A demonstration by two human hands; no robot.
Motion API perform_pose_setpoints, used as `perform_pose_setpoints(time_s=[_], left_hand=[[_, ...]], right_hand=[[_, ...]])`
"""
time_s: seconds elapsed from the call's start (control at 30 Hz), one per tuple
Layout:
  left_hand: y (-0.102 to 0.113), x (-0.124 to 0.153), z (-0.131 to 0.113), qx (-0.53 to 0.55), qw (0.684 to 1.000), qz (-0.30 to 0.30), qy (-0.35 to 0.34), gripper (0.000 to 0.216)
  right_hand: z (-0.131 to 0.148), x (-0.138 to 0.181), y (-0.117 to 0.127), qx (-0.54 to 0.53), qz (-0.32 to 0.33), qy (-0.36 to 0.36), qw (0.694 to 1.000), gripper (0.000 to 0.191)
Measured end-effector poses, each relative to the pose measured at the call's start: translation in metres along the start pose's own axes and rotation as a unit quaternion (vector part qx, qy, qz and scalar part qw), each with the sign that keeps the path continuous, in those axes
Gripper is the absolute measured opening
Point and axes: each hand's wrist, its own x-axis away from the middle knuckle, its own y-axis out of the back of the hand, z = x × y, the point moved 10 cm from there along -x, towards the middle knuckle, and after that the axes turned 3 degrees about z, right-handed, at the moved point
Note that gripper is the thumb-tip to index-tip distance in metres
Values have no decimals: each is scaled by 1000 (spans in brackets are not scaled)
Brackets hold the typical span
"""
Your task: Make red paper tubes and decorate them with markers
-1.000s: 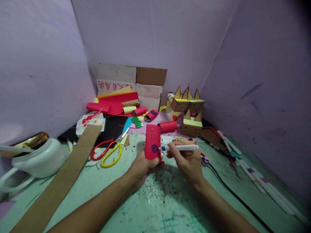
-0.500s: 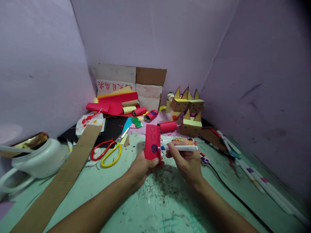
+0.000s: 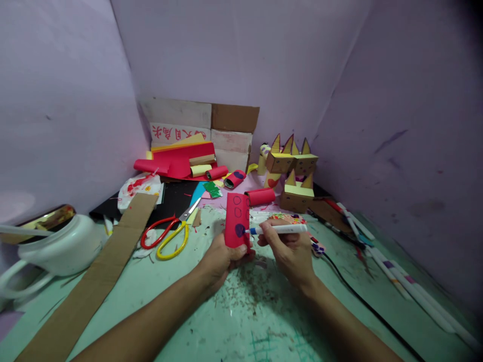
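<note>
My left hand (image 3: pixel 222 256) grips the lower end of a red paper-covered tube (image 3: pixel 233 236), holding it upright above the table. Outlined circles run along the tube's upper part, and a heart-like shape filled in dark blue lies below them. In my right hand (image 3: pixel 289 249) is a white marker (image 3: pixel 281 229) with a blue collar, pinched between thumb and fingers. Its tip meets the right edge of the dark shape. Just behind stands another red roll (image 3: pixel 260 196), lying on its side.
Scissors (image 3: pixel 171 231) with red and yellow handles lie at left, beside a cardboard strip (image 3: pixel 109 266) and a white pot (image 3: pixel 64 246). Cardboard boxes with pointed ears (image 3: pixel 297 197) stand at back right. Several markers (image 3: pixel 411 286) and a black cable (image 3: pixel 362 299) lie at right.
Almost nothing differs. The marker's tip has shifted very slightly against the dark shape; both hands keep their hold.
</note>
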Motion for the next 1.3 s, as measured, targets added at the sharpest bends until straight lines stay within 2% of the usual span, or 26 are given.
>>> perform_pose_setpoints(time_s=[0.2, 0.4, 0.6, 0.93, 1.3], left_hand=[[-2, 0, -3, 6, 1000, 6, -12, 48], [-2, 0, 0, 24, 1000, 9, -1, 47], [-1, 0, -2, 8, 1000, 0, -7, 44], [-2, 1, -2, 10, 1000, -5, -5, 48], [3, -2, 2, 0, 1000, -11, 2, 53]], right_hand=[[4, 0, 1, -2, -6, 15, 1000, 22], [5, 0, -4, 17, 19, 18, 1000, 24], [4, -1, -1, -9, 1, 19, 1000, 20], [3, 0, -1, 8, 7, 16, 1000, 22], [6, 2, -6, 26, 35, 24, 999, 23]])
